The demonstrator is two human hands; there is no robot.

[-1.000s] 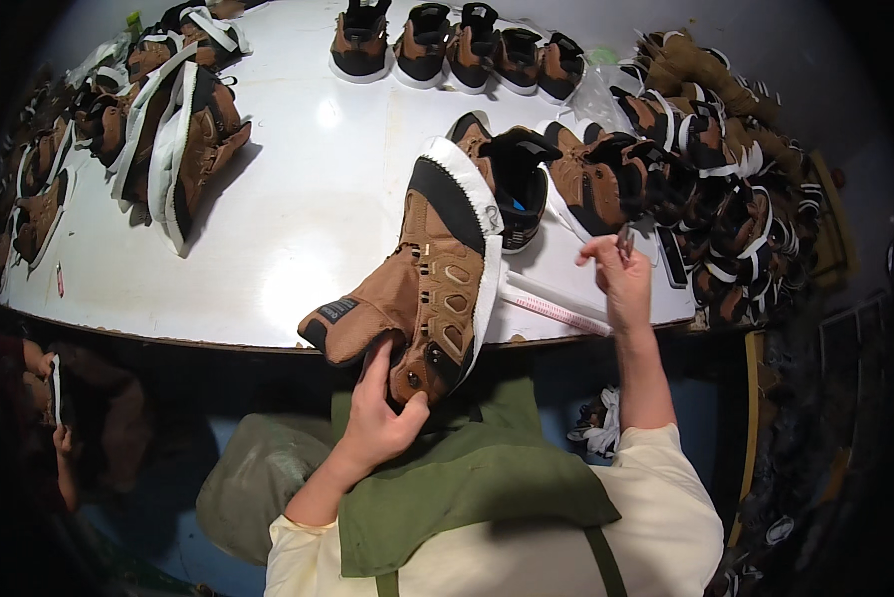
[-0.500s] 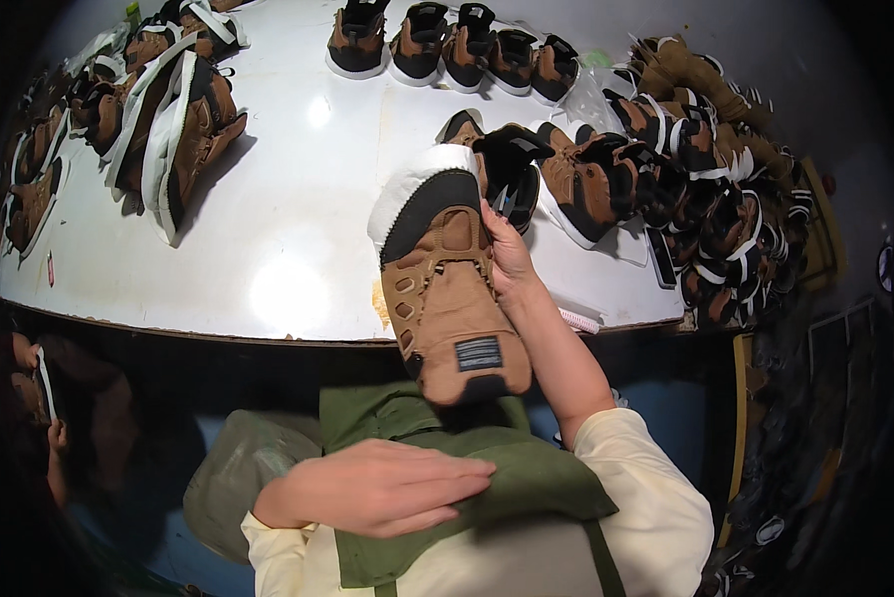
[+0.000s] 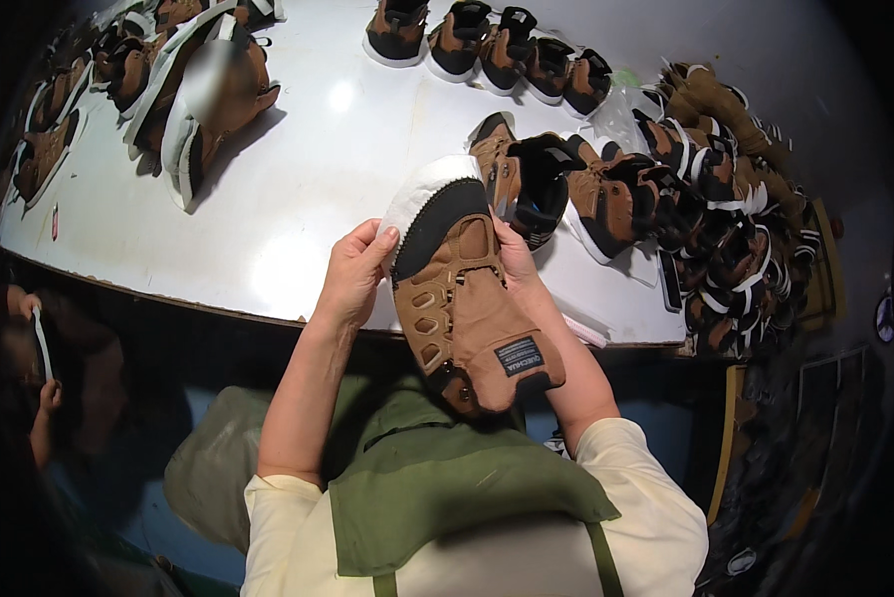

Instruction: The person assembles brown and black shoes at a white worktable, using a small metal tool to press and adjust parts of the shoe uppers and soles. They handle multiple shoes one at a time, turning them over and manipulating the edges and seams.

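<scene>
A brown and black shoe upper with a white rim around its toe (image 3: pixel 467 289) is held up over the table's front edge, toe pointing away and tongue toward me. My left hand (image 3: pixel 355 269) pinches its white rim at the left of the toe, thumb on top. My right hand (image 3: pixel 513 257) grips the opposite side, with most of its fingers hidden behind the upper. Just beyond my right hand, a brown and black shoe (image 3: pixel 537 184) rests on the table with its dark opening facing me.
Several finished-looking shoes (image 3: pixel 504 48) stand in a row at the far side of the white table (image 3: pixel 308 169). Shoes with white soles (image 3: pixel 183 129) lean together at the left. A large heap of shoes (image 3: pixel 736 219) crowds the right. Another person's hands (image 3: pixel 49 393) show at the far left.
My left hand has risen from my lap to take hold of the toe's left rim. The upper has shifted slightly right and tilted. My right hand keeps its grip.
</scene>
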